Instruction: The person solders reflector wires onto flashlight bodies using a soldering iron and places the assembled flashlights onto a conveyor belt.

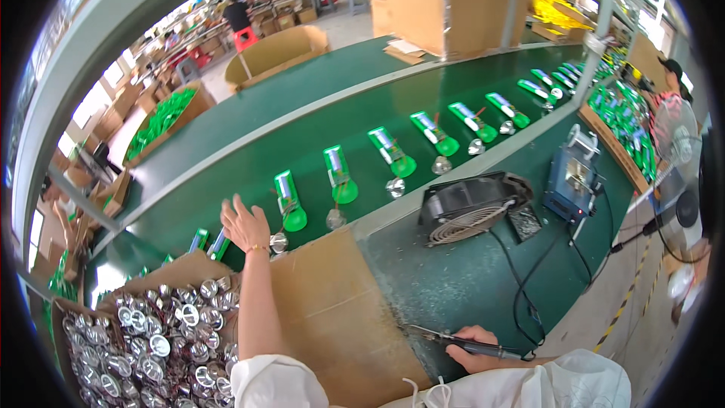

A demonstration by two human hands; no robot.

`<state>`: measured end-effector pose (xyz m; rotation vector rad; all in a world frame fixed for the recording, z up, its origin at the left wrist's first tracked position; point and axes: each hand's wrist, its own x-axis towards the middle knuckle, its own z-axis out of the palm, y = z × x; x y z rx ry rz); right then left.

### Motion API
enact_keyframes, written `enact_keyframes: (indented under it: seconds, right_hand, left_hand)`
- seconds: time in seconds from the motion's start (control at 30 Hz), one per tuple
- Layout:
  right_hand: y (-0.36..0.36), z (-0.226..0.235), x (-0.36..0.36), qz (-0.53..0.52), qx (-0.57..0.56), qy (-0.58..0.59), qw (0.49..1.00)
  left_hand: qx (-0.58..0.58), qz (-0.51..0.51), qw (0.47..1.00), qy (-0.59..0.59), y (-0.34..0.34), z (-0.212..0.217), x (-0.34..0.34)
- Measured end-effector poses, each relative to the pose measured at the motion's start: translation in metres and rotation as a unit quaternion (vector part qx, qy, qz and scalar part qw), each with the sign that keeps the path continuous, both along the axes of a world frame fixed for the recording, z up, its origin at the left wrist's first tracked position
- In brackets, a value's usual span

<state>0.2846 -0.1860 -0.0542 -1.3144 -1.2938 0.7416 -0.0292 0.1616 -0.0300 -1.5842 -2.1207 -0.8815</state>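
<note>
My left hand [245, 225] reaches over the green conveyor belt with fingers stretched out, holding nothing that I can see. Beside it on the belt lie a green plastic flashlight housing [290, 200] and, to its left, another partly hidden green housing [219, 245]. A silvery reflector cup [279, 242] rests by the wrist. Low on the right, my right hand [473, 349] is closed round a soldering iron [487, 349], its tip pointing left over the edge of the brown cardboard sheet [325, 317].
A cardboard box of silvery reflector cups [162, 344] stands at lower left. Several green housings with cups line the belt toward the right. A black fan [476, 208], a blue soldering station [574, 181] and loose cables occupy the bench. A co-worker [672, 98] is at far right.
</note>
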Motion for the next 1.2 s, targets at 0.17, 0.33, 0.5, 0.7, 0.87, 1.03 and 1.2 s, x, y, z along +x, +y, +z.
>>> enact_keyframes:
  seconds: [0.17, 0.33, 0.5, 0.7, 0.87, 1.03, 1.2]
  right_hand:
    - [0.002, -0.006, 0.002, 0.036, 0.011, 0.02, 0.999]
    - [-0.009, -0.012, 0.003, 0.027, -0.032, 0.042, 0.998]
    - [-0.013, -0.013, 0.002, 0.018, -0.032, 0.07, 0.997]
    - [-0.003, -0.002, -0.006, -0.032, -0.07, 0.121, 0.99]
    - [0.002, 0.01, -0.007, -0.019, -0.072, 0.138, 0.988]
    - [0.005, 0.007, -0.007, -0.008, -0.062, 0.159, 0.985]
    - [-0.003, 0.003, -0.007, 0.02, -0.059, 0.174, 0.983]
  left_hand:
    - [-0.399, 0.1, 0.91, 0.052, 0.007, 0.012, -0.045]
    - [-0.272, 0.022, 0.95, 0.153, 0.006, 0.02, -0.048]
    - [-0.2, -0.124, 0.968, 0.087, -0.044, 0.098, 0.012]
    - [-0.377, -0.276, 0.884, -0.006, -0.185, 0.052, 0.053]
    - [-0.397, -0.176, 0.899, -0.053, -0.277, 0.032, 0.086]
    - [-0.128, -0.063, 0.983, -0.117, -0.323, 0.04, 0.048]
    - [-0.138, 0.058, 0.965, 0.218, -0.29, 0.02, -0.034]
